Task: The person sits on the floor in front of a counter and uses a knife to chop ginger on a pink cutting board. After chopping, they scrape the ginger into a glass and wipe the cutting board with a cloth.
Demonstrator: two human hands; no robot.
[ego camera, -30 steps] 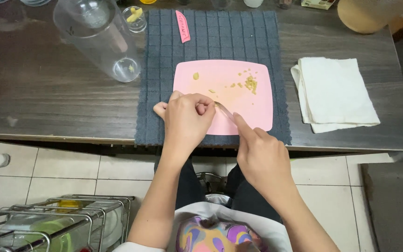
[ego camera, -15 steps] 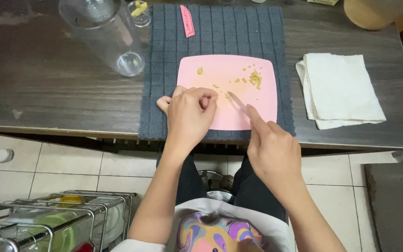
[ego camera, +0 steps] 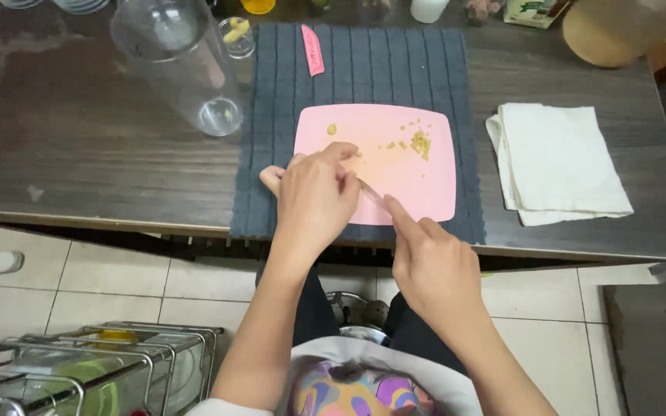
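Observation:
A pink cutting board (ego camera: 425,189) lies on a dark grey ribbed mat (ego camera: 395,69). My left hand (ego camera: 314,196) rests on the board's near left corner with its fingers curled down; whatever is under the fingertips is hidden. My right hand (ego camera: 433,266) grips a small knife (ego camera: 371,192) with the forefinger along its back, and the thin blade points up-left and meets the left fingertips. A small heap of yellowish chopped bits (ego camera: 419,142) sits on the far side of the board, with one loose bit (ego camera: 331,129) at its far left.
A clear plastic jug (ego camera: 179,62) and a small glass (ego camera: 237,35) holding a yellow piece stand at the back left. A pink knife sheath (ego camera: 312,50) lies on the mat. A folded white cloth (ego camera: 560,162) lies to the right. A dish rack (ego camera: 79,370) stands on the tiled floor.
Both hands stay at the board's near edge. The knife blade has edged a little closer to my left fingertips, and the view has shifted slightly.

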